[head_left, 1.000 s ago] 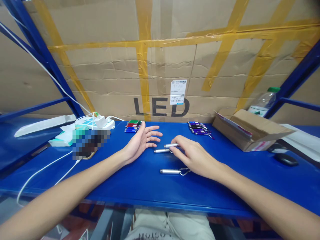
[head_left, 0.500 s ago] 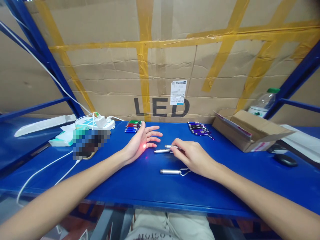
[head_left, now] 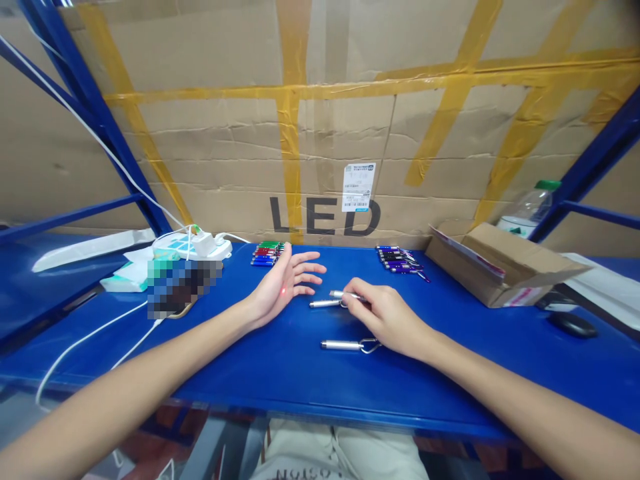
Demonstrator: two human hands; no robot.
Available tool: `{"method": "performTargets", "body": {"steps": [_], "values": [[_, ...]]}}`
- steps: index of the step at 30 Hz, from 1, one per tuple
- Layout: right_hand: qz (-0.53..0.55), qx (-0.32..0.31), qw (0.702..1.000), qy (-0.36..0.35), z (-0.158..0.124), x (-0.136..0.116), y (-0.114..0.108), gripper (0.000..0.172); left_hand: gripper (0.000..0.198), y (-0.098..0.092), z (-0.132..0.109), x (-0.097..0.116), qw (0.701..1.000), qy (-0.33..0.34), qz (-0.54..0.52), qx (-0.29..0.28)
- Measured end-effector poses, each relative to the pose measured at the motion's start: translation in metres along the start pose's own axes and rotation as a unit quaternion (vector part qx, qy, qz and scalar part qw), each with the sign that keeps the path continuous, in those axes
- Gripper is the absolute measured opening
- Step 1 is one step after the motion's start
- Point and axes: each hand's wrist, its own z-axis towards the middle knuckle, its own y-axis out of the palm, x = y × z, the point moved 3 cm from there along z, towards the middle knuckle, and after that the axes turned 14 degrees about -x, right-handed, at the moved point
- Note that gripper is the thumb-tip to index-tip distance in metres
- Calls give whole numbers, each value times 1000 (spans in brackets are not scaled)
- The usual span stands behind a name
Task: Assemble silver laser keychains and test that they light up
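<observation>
My left hand (head_left: 283, 287) is open above the table, palm turned to the right and fingers spread, holding nothing. A small red light spot shows on its palm. Opposite it, my right hand (head_left: 383, 310) pinches a slim silver laser pointer (head_left: 339, 294) that points toward the left palm. Just below that, a second silver pointer (head_left: 325, 304) lies with its right end hidden by my right fingers. Nearer me, a third silver pointer (head_left: 341, 345) with a carabiner clip rests on the blue table. Behind the left hand is a row of green, red and blue pointers (head_left: 265, 254).
Purple and black pointers (head_left: 397, 259) lie at the back right, beside an opened cardboard box (head_left: 500, 267) and a black mouse (head_left: 573, 324). To the left are a power strip (head_left: 215, 250), a phone (head_left: 187, 293) and white cables. A large taped carton (head_left: 225, 153) stands behind.
The red light on my left palm has become smaller and dimmer, and sits slightly further left. Both hands hold nearly the same pose; the whole view has shifted a little.
</observation>
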Motion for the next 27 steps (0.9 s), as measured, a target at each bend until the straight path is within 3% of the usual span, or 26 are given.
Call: {"method": "performTargets", "body": {"steps": [4, 10, 17, 23, 27], "values": [[19, 31, 999, 33, 1, 5, -7, 33, 72, 0, 0, 0, 1000, -3, 5, 0], [-10, -70, 997, 22, 1, -1, 5, 31, 73, -1, 0, 0, 1000, -5, -4, 2], [13, 31, 998, 48, 0, 2, -6, 32, 72, 0, -1, 0, 1000, -3, -9, 3], [39, -23, 999, -3, -1, -4, 2, 31, 72, 0, -1, 1, 1000, -3, -9, -3], [39, 19, 999, 5, -2, -3, -2, 33, 74, -1, 0, 1, 1000, -3, -4, -3]]}}
